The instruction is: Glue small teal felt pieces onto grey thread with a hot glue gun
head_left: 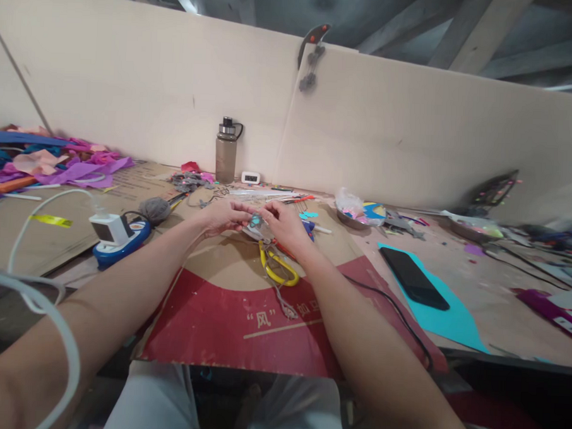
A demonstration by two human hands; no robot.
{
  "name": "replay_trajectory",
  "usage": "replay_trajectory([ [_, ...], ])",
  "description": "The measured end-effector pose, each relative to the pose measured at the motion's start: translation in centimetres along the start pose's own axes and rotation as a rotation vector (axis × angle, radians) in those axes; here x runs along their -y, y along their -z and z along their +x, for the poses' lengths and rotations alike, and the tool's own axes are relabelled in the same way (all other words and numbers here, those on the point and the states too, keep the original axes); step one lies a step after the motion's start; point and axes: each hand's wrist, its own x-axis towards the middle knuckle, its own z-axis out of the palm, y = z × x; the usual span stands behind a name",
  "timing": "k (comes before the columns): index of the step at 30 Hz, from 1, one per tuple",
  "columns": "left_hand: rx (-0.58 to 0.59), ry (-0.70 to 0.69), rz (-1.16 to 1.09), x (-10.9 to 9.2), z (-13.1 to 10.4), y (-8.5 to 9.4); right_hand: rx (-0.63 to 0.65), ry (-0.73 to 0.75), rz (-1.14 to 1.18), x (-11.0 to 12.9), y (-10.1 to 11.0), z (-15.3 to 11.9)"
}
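Observation:
My left hand (pixel 228 216) and my right hand (pixel 284 222) meet over the cardboard sheet. Between their fingertips is a small turquoise piece (pixel 255 221), too blurred to tell its kind. The left fingers are pinched on it; those of the right hand are closed at its other side, partly hidden. Just below lie scissors with yellow handles (pixel 283 271), their blades covered by the hands and things there. A grey yarn strand (pixel 282 298) trails down from them. Beside my right hand shows a blue object (pixel 309 227), mostly hidden.
A bottle (pixel 226 155) and a small white clock (pixel 250 177) stand near the partition. At left are a blue power strip (pixel 121 244) and grey yarn ball (pixel 155 210). A black phone (pixel 413 277) rests on turquoise paper (pixel 461 326); a bowl (pixel 352 220) holds scraps.

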Motion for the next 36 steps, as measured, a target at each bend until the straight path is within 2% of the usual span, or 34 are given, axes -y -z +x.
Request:
replay_trajectory([
  [4, -0.080, -0.014, -0.028, -0.2, 0.1, 0.0, -0.040, 0.006, -0.001, 0.3, 0.1, -0.1],
  [10, -0.216, 0.006, -0.062, -0.7, -0.2, 0.0, -0.018, -0.142, 0.142, -0.1, -0.1, 0.0],
  [14, -0.216, 0.035, -0.059, -0.7, -0.3, 0.1, -0.063, -0.136, 0.155, -0.9, -0.2, 0.3],
  [18, -0.186, 0.058, -0.071, -0.5, -0.1, 0.2, 0.005, -0.071, 0.170, -1.3, -0.4, 0.4],
  [21, -0.226, 0.061, -0.111, -0.4, 0.1, 0.3, 0.015, -0.095, 0.155, -1.4, -0.2, 0.6],
  [24, -0.335, 0.055, -0.186, -0.5, 0.3, 0.7, -0.061, -0.178, -0.004, -1.8, 1.0, 0.7],
  [29, -0.491, 0.053, -0.278, -0.9, 0.3, 1.6, -0.246, -0.430, -0.535, -4.1, 4.0, -0.2],
  [30, -0.503, 0.054, -0.285, -1.0, 0.2, 1.8, -0.221, -0.502, -0.591, -4.6, 4.4, -0.5],
  [32, -0.518, 0.053, -0.292, -1.0, 0.2, 1.9, -0.081, -0.596, -0.631, -5.6, 5.0, -0.9],
  [34, -0.529, 0.050, -0.296, -1.0, 0.2, 1.9, 0.045, -0.623, -0.628, -6.2, 5.1, -1.1],
  [36, -0.528, 0.042, -0.295, -1.0, 0.2, 1.8, 0.092, -0.609, -0.621, -6.4, 5.0, -1.1],
])
